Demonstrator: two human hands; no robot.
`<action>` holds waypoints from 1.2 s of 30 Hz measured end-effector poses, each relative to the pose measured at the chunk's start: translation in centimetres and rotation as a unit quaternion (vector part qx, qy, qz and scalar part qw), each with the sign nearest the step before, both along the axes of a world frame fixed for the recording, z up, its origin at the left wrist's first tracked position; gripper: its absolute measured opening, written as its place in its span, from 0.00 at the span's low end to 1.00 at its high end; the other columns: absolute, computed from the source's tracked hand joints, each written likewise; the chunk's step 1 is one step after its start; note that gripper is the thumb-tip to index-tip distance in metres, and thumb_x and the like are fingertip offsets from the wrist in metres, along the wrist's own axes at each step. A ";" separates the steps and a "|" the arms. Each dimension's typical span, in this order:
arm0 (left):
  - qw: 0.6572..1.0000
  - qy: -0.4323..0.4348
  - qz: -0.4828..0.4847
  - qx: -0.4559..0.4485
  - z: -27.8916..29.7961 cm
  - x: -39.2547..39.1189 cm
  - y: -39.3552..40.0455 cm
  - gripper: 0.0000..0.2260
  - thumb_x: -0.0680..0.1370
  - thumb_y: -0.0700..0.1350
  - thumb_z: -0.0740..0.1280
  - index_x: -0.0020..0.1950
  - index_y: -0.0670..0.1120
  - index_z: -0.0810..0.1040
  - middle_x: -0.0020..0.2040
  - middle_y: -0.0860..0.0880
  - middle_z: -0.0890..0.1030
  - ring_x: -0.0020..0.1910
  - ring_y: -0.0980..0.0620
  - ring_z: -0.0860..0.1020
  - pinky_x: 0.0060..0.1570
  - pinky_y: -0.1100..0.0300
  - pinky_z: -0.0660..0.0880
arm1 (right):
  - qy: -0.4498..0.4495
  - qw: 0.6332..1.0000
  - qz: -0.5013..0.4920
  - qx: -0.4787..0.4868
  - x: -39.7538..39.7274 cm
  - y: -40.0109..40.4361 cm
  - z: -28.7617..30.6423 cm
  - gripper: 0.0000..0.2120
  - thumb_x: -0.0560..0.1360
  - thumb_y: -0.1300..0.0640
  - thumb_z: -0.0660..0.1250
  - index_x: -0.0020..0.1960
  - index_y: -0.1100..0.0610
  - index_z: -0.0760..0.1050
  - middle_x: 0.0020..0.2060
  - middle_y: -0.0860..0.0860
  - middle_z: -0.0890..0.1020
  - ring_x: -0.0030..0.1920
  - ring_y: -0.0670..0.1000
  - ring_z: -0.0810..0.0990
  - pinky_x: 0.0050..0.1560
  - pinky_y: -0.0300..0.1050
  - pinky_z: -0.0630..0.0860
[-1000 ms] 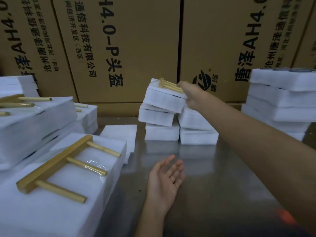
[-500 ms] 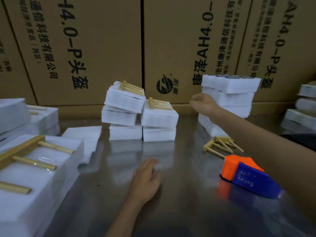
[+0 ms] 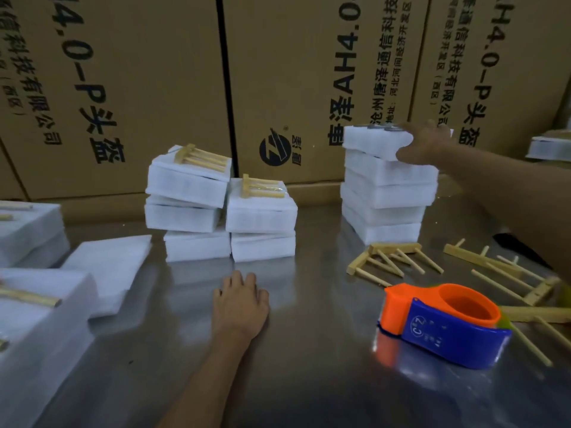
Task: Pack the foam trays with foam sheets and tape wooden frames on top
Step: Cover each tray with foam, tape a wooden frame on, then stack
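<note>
Right hand (image 3: 423, 146): grip closed around the right end of the top foam tray (image 3: 375, 140), thumb below, fingers over its top.
Top foam tray: crowns the right-hand stack (image 3: 386, 193) at the table's (image 3: 309, 381) far side.
Left hand (image 3: 241, 301): flat on the table, palm down, grip slack, holding nothing.
Wooden frames (image 3: 392, 261): loose beside the tape dispenser (image 3: 438, 322).

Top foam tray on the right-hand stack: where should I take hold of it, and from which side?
Grip the top foam tray by its short right end, coming in from the right, probably thumb below and fingers on top. That end overhangs the stack and faces the right hand, already there. The left hand rests flat on the table.
</note>
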State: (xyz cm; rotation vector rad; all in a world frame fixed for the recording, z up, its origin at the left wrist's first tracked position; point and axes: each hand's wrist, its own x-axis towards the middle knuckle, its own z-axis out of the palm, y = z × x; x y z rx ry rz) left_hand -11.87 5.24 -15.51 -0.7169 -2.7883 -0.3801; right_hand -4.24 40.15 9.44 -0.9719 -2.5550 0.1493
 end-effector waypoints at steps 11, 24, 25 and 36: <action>0.999 0.033 0.012 0.004 -0.8 -1.1 0.4 0.12 0.81 0.55 0.52 0.58 0.51 0.68 0.55 0.50 0.70 0.56 0.49 0.68 0.57 0.54 0.66 | -0.009 0.994 0.034 0.107 -0.8 3.2 -0.2 0.27 0.75 0.47 0.69 0.71 0.48 0.66 0.68 0.61 0.68 0.72 0.61 0.60 0.71 0.61 0.53; 0.974 -0.076 -0.003 0.215 -0.5 -1.5 -0.3 0.10 0.81 0.48 0.58 0.51 0.48 0.78 0.54 0.46 0.78 0.55 0.44 0.74 0.57 0.51 0.70 | 0.184 0.954 0.203 0.123 3.0 -12.2 -2.3 0.20 0.74 0.54 0.69 0.64 0.52 0.69 0.62 0.56 0.75 0.66 0.59 0.66 0.64 0.56 0.61; 0.927 -0.164 -0.003 0.337 -0.1 -1.5 -0.9 0.11 0.81 0.45 0.59 0.47 0.47 0.81 0.52 0.44 0.81 0.54 0.43 0.77 0.57 0.50 0.73 | 0.202 0.951 0.218 0.086 3.9 -13.8 -2.9 0.20 0.75 0.54 0.68 0.64 0.51 0.69 0.62 0.55 0.73 0.67 0.59 0.65 0.64 0.54 0.61; 0.651 -0.331 -0.002 0.683 0.4 1.7 -5.8 0.17 0.83 0.47 0.52 0.57 0.40 0.77 0.49 0.43 0.81 0.49 0.50 0.78 0.48 0.61 0.73 | 0.159 0.910 0.377 0.075 13.9 -29.8 -16.7 0.15 0.71 0.52 0.67 0.57 0.52 0.73 0.47 0.48 0.75 0.51 0.53 0.70 0.54 0.51 0.65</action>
